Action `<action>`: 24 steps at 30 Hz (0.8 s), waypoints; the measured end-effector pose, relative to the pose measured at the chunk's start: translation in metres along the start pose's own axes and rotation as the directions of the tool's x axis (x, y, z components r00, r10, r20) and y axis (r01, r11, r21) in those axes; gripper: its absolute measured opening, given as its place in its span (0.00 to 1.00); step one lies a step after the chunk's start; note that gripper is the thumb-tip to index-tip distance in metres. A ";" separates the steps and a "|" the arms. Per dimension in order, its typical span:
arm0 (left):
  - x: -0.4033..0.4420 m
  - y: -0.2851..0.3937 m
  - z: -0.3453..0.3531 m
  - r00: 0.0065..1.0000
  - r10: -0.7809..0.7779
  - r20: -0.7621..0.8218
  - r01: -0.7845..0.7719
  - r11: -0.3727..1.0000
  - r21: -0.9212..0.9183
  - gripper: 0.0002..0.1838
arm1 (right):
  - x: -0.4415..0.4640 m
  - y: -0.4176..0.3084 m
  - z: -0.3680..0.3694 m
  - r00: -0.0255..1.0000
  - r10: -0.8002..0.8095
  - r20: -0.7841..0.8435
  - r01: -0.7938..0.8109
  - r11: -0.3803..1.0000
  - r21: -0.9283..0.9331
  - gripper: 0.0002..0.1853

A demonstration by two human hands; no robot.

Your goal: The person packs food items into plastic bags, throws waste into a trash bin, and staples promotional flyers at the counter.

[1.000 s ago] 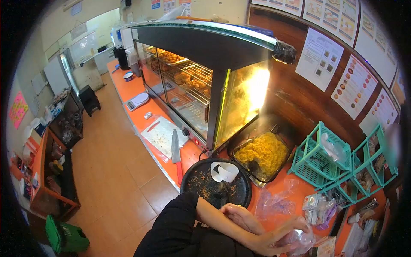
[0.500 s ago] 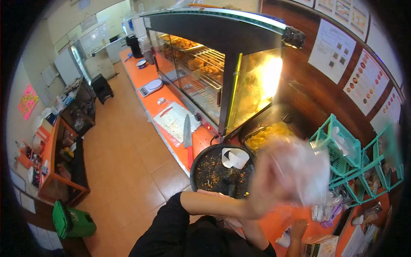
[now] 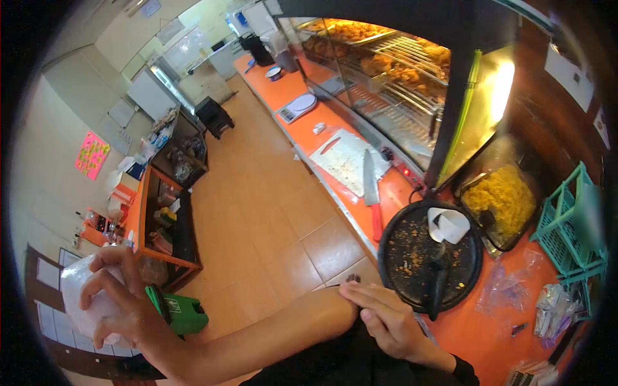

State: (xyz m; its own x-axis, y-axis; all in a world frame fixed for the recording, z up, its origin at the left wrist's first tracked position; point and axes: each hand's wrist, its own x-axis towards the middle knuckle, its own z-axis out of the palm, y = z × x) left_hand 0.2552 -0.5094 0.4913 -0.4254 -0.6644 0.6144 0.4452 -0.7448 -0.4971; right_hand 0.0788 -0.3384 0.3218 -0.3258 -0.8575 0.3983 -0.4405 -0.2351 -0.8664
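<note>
At the far left, my left hand (image 3: pixel 119 293) is raised with its fingers curled round a clear plastic bag (image 3: pixel 80 302) holding something white and rounded. What fills the bag cannot be made out. My left forearm stretches across the bottom of the view. My right hand (image 3: pixel 389 318) lies against the left elbow, fingers extended and with nothing in them. Beyond it, a black stone mortar (image 3: pixel 402 257) with brown crumbs holds a dark pestle (image 3: pixel 438 289) and a curled white strip (image 3: pixel 450 225).
A red-handled knife (image 3: pixel 371 180) rests by a white cutting board (image 3: pixel 341 161). Behind are a lit display case (image 3: pixel 386 83) of fried food, a scale (image 3: pixel 297 107) and a tray of yellow crumbs (image 3: pixel 499 199). Green baskets (image 3: pixel 570 222) stand right; a green bin (image 3: pixel 187 314) is on the floor.
My left hand has swung from the right, over the counter, to the far left with the bag. My right hand now shows on the elbow. The view has shifted; another hand at lower right is gone.
</note>
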 end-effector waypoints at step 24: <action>0.268 0.248 -0.084 0.999 0.036 0.039 -0.037 0.998 0.044 0.31 | 0.314 0.250 0.135 0.972 -0.217 -0.089 0.160 0.891 -0.425 0.11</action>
State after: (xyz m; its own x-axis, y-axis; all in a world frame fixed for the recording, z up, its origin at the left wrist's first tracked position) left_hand 0.1848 -0.8775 0.4814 -0.3782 -0.6876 0.6198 0.4950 -0.7160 -0.4923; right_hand -0.0209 -0.7283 0.1894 -0.2954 -0.7422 0.6015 -0.8001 -0.1519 -0.5803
